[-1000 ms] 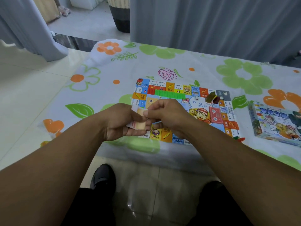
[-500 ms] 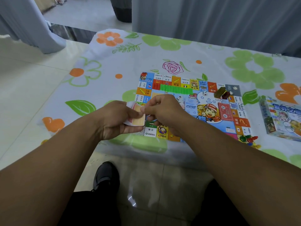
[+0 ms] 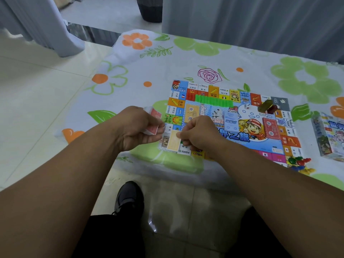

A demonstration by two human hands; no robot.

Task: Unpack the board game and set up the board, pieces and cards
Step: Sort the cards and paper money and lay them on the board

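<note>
The colourful game board lies flat on the floral tablecloth. My left hand grips a small stack of paper notes, reddish on top, just left of the board. My right hand pinches one pale yellow note over the board's near-left corner. On the board lie a green strip of pieces, a blue card deck, a red card deck and dark green and red blocks. Coloured pawns sit at the near-right corner.
The game box stands to the right of the board. The floral tablecloth covers a low table; its front edge runs just below my hands. Grey curtains hang behind. My black shoe rests on the tiled floor.
My right hand has drawn a yellow note off the stack and lowered it toward the board's near-left corner. My left hand has shifted slightly left with the remaining notes.
</note>
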